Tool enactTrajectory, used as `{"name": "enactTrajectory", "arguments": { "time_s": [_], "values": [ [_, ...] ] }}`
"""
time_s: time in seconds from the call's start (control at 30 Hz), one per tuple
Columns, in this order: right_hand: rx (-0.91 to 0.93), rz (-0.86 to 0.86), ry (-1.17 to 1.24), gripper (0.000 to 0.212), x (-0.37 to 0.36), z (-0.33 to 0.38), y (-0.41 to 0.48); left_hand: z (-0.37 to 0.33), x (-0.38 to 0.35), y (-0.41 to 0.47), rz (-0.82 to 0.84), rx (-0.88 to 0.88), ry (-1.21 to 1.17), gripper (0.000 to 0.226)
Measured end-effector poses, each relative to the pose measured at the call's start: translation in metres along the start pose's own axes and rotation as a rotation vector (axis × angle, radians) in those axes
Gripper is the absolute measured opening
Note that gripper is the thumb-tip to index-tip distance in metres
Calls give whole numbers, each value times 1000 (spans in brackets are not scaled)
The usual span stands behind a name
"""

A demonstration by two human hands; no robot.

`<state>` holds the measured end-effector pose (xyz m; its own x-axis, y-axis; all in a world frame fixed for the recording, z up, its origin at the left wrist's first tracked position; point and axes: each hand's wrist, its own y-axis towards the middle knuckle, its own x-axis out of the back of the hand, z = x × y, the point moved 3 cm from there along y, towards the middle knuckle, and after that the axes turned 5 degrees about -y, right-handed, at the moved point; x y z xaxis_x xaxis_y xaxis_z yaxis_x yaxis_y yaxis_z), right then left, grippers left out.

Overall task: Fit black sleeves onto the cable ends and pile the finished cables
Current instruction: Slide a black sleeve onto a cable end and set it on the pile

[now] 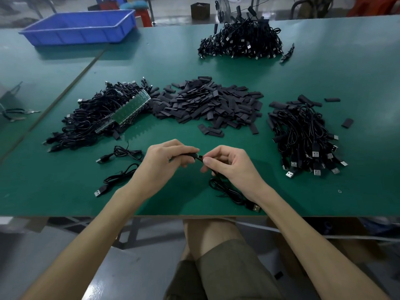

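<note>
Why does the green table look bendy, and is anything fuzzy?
Head view: the wide lens bows the table at its edges; soft glare whitens its far left near the blue bin; the left hand and right hand throw a faint shadow; the background looks fuzzy.

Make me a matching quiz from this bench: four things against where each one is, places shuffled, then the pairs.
Things: 1 blue bin; 2 loose sleeve heap; 3 green boards; 4 cable being sleeved.
Places: A table centre; B far left corner; C pinched between left hand and right hand; D on the left cable pile.
Pairs: 1-B; 2-A; 3-D; 4-C.
</note>
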<state>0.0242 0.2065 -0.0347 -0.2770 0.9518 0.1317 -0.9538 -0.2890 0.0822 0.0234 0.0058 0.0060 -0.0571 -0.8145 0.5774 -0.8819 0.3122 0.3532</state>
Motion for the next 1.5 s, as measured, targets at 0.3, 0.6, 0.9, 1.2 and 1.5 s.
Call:
{"name": "enactTrajectory", "arguments": {
  "time_s": [0.3,0.6,0.9,1.2,1.5],
  "values": [
    [-8,20,-54,6,-1,-2,-2,-10,-2,-2,67,-136,147,25],
    [2,40,-43,6,-1,-2,-1,-3,-9,-1,40,-80,21,24],
    [21,65,-25,16,-3,2,-1,-1,-13,-3,-68,-120,-179,26],
    [41,36,-59,12,-3,1,1,14,-13,-4,100,116,-248,19],
    [32,37,-56,6,-1,1,1,22,-21,-11,30,226,-532,21]
  ]
}}
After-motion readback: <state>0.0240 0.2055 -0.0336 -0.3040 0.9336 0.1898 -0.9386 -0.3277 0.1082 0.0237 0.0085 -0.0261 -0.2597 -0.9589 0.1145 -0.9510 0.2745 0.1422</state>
